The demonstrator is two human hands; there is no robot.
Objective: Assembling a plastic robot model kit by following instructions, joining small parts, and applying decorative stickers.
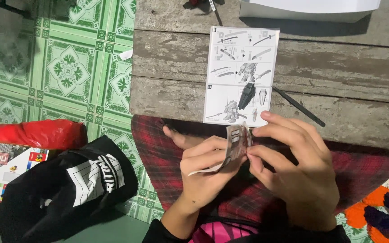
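At the far left we see a red plastic bag (37,133) lying on the green tiled floor (68,67), with a flat printed box (5,173) below it; what either holds we cannot tell. Next to them sits a black bag (68,189) with a white panel, closed as far as we can see, its contents hidden.

Moving right, our left hand (205,173) curls around a small sticker sheet (235,146), pinching its lower part between thumb and fingers above our red plaid lap (158,157). Our right hand (300,173) meets it from the other side, fingertips pressed together on the sheet's upper edge as if picking at something small. We judge the work to be at a middle stage: the sheet is in hand, but no finished model shows anywhere.

Above the hands, an illustrated instruction leaflet (241,74) lies open on the worn wooden table (338,67). Right of it rest dark tweezers (299,106), untouched. At the top edge a white box (309,9) shows only partly; its inside is out of view.
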